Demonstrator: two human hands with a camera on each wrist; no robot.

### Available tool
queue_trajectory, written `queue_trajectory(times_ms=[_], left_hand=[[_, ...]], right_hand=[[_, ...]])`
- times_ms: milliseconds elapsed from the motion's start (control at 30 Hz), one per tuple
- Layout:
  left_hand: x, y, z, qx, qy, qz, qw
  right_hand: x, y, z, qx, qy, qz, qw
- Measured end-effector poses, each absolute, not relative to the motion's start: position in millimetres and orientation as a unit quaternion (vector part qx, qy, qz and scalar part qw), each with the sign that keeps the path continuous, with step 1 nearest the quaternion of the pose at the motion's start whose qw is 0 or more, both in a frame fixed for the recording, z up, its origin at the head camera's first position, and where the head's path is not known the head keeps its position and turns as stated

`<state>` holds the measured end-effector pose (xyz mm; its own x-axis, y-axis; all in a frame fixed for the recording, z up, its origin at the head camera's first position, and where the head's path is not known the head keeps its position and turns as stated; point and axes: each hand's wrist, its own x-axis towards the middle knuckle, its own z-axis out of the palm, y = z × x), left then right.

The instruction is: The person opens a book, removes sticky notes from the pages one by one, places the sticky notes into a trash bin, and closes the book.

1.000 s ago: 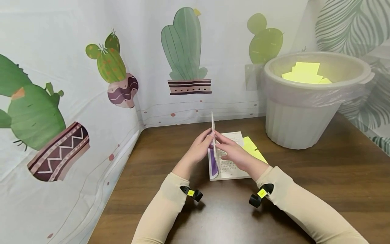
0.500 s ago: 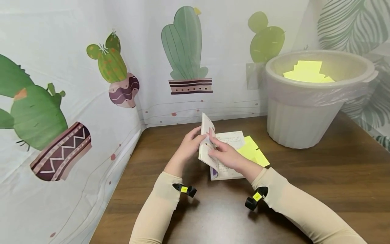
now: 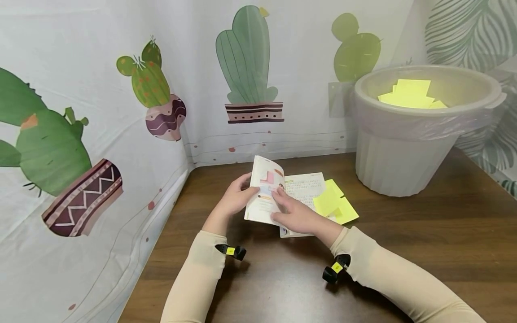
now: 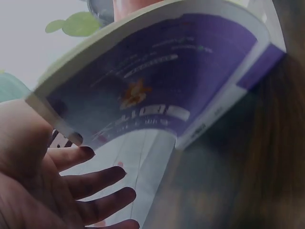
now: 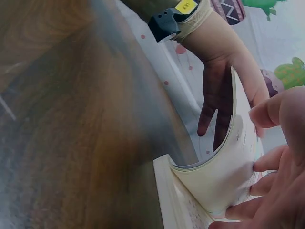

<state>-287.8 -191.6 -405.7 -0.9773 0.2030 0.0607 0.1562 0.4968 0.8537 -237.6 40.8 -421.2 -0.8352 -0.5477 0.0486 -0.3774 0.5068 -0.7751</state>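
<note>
Fingers of the left hand (image 3: 234, 197) pinched, and outstretched ones of the right hand (image 3: 303, 218) touched, the purple-covered paperback book (image 3: 261, 210) on the brown wooden desk (image 3: 278, 287), yellow paper notes (image 3: 336, 201) overlapping its edge near a pale-grey plastic bin (image 3: 400, 157).

Yellow label (image 5: 186, 6) on the left wrist camera (image 5: 164, 25): dark characters apparently began "LE"; remainder uncertain. Right wrist camera's yellow tag (image 3: 337, 268): marks were too small to read. Book (image 4: 157, 62): white cover lettering was blurred, illegible; page print (image 3: 300, 188) likewise could not be read.
</note>
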Motion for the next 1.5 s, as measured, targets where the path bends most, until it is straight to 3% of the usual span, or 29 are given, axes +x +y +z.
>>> queue_trajectory(times_ms=[867,1500], left_hand=[[-285.3,-216.9,-418.6,-0.024,0.96,0.276,0.032],[-285.2,-216.2,-426.7,-0.036,0.962,0.263,0.062]], right_hand=[[-231.1,39.0,-437.9,-0.315,0.9,-0.28,0.111],[-224.8,40.3,-438.1,-0.334,0.905,-0.231,0.125]])
